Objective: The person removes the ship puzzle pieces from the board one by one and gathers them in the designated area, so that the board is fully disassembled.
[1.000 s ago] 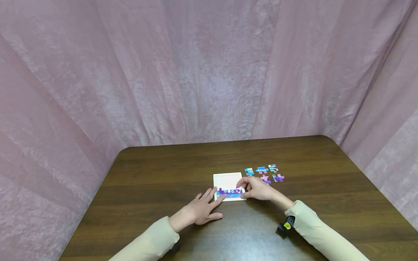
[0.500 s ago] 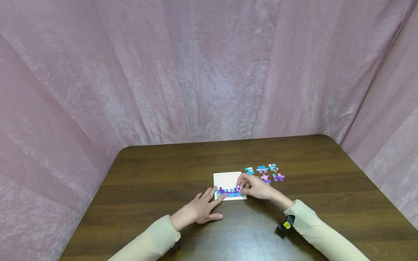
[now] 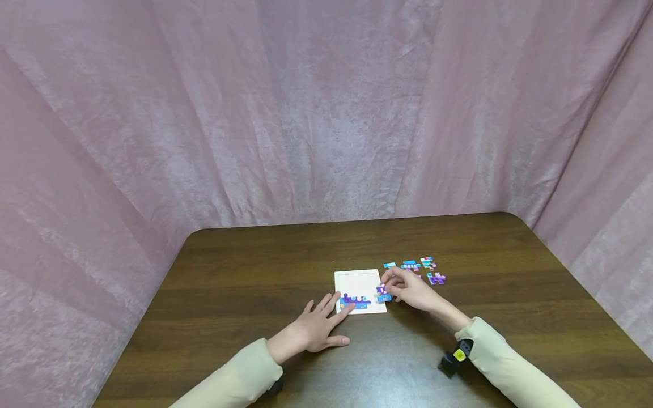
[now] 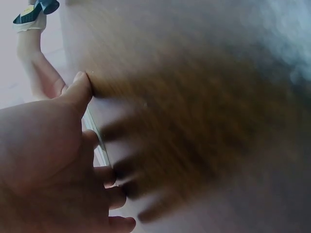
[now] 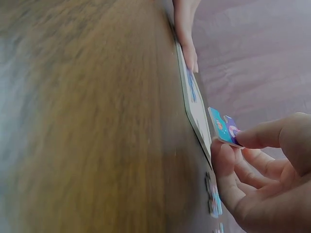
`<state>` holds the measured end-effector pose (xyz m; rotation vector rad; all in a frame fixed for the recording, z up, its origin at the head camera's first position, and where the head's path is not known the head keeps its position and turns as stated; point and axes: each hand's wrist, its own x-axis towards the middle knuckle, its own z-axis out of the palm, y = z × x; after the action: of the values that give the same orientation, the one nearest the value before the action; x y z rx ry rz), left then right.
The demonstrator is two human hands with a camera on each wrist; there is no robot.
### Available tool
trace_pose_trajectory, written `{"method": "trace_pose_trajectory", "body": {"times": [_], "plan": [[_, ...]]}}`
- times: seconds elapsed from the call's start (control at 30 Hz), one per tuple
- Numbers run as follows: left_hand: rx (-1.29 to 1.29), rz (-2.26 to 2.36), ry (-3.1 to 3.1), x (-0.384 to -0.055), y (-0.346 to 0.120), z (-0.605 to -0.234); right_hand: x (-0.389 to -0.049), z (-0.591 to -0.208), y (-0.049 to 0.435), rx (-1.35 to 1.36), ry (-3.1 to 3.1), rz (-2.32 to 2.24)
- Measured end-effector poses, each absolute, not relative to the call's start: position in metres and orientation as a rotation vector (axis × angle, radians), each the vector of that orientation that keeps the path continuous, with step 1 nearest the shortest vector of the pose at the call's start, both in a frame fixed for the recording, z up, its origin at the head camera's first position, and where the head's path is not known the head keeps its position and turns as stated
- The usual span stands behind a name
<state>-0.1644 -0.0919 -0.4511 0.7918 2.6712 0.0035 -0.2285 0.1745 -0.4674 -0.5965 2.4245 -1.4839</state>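
My right hand pinches a blue and purple puzzle piece between thumb and fingers, raised over the right edge of a white puzzle tray. Several joined blue and purple pieces lie along the tray's near left part. Spread flat, my left hand rests at the tray's left side, with fingertips on its frame and over the joined pieces. In the left wrist view the fingers of the left hand are straight and largely cover the tray.
Beyond my right hand, loose puzzle pieces lie on the brown wooden table, among them a blue one, a red and blue one and a purple one. A pink curtain hangs behind the table.
The right hand has lifted a puzzle piece out of the tray's near right corner and moved it slightly right. The left hand has stayed in place.
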Motion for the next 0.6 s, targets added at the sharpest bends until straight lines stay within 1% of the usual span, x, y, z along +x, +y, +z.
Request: {"method": "trace_pose_trajectory", "body": {"times": [0.6], "plan": [[0.784,-0.023,2.687,-0.164,-0.092,-0.453,-0.223,-0.464,0.197,-0.491,2.401,-1.493]]}}
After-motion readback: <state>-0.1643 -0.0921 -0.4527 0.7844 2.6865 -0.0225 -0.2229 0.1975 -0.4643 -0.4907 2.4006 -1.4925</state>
